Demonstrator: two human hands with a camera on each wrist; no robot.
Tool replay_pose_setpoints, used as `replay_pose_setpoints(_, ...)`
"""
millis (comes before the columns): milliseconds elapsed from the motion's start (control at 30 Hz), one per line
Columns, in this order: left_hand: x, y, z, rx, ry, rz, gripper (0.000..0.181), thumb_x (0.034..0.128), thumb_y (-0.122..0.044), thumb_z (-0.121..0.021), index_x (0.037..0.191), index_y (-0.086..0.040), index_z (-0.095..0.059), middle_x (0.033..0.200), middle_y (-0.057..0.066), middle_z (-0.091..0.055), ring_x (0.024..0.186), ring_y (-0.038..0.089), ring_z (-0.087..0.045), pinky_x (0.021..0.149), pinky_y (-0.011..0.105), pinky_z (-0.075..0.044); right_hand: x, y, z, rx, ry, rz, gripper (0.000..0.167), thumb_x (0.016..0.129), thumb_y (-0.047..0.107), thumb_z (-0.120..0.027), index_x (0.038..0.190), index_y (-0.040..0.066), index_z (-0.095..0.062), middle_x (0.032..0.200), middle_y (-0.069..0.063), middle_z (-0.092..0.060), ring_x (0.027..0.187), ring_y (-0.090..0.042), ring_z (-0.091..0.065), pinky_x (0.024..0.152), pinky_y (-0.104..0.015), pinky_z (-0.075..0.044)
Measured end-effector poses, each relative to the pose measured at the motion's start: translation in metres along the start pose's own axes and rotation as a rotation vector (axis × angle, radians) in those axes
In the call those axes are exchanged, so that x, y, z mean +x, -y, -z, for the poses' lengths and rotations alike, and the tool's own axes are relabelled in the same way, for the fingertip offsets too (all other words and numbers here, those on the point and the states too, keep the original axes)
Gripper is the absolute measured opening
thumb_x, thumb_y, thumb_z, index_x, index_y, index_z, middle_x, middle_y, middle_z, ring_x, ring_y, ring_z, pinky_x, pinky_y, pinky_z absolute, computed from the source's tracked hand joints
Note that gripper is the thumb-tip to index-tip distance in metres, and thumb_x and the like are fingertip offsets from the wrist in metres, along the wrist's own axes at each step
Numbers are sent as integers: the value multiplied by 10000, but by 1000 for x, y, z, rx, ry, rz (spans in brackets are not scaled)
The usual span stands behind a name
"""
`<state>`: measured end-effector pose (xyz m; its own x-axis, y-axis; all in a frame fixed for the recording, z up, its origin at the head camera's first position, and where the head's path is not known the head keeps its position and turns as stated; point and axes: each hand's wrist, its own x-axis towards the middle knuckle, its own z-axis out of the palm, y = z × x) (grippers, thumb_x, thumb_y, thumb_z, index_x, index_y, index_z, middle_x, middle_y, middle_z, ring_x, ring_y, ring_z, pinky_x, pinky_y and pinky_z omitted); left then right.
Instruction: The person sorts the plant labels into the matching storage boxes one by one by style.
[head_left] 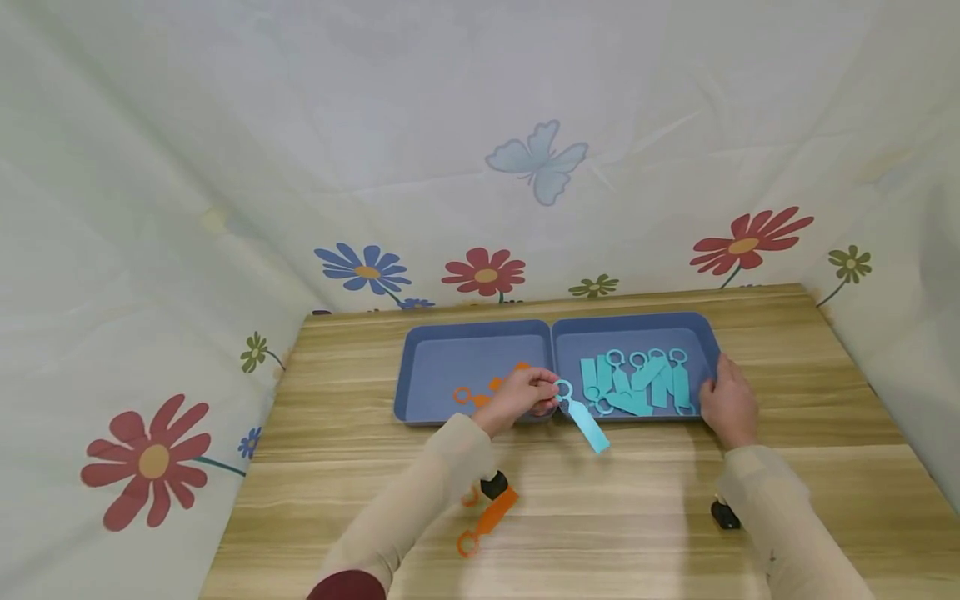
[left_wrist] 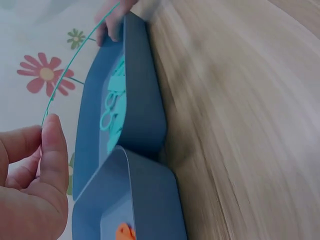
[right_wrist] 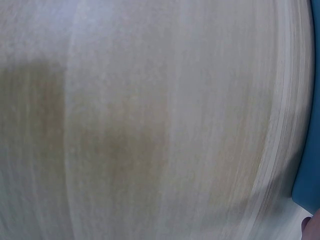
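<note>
In the head view, my left hand (head_left: 521, 393) pinches the ring end of a teal ring tag (head_left: 588, 427) between thumb and fingers, above the front edge where two trays meet. The left wrist view shows that tag edge-on as a thin teal line. My right hand (head_left: 731, 404) grips the right end of the right blue tray (head_left: 637, 322). Inside this tray lies a loose pile of teal ring tags (head_left: 660, 379). The left blue tray (head_left: 442, 358) holds a few orange ring tags (head_left: 480, 400), partly hidden behind my left hand.
On the wooden table (head_left: 615, 525), an orange ring tag (head_left: 498, 510) lies near my left forearm, with part of another orange ring (head_left: 470, 497) beside it. A flower-patterned cloth (head_left: 420, 200) hangs behind the table and along its sides.
</note>
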<state>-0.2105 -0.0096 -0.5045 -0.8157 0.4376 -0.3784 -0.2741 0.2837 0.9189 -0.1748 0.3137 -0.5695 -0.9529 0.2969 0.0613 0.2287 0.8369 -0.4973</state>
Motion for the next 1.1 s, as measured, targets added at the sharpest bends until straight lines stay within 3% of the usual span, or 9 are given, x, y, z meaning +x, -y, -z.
replay_pose_setpoints(200, 15, -6, -11, -91, -51, 12, 270, 861, -112, -536, 1104, 2, -558, 968, 118, -612, 848, 203, -632, 850, 381, -489, 0, 0, 0, -3, -6, 11, 546, 891, 127, -308, 1342, -148, -165, 1338, -349, -263, 1221, -475, -265, 1018, -538, -221)
replay_pose_setpoints(400, 26, -13, -23, -175, -125, 18, 277, 862, -103, -532, 1119, -2, -552, 978, 116, -608, 813, 158, -629, 780, 263, -518, 0, -1, 0, -7, 5, 3, 550, 897, 129, -309, 1351, -137, -150, 1346, -343, -254, 1227, -468, -261, 1017, -542, -220)
replay_pose_setpoints(667, 40, -14, -42, -279, -220, 38, 319, 861, -57, -517, 1169, 28, -515, 1118, 222, -553, 802, 142, -628, 818, 282, -506, 0, 1, 1, -11, 14, -10, 551, 900, 122, -318, 1354, -136, -142, 1353, -337, -247, 1231, -466, -257, 1018, -544, -220)
replay_pose_setpoints(1100, 56, -8, -68, -376, -312, 67, 284, 842, -30, -533, 1116, 47, -537, 979, 144, -588, 845, 200, -641, 805, 282, -510, 1, 0, 1, -8, 24, -13, 550, 904, 131, -310, 1355, -134, -139, 1361, -333, -236, 1242, -462, -242, 1024, -543, -210)
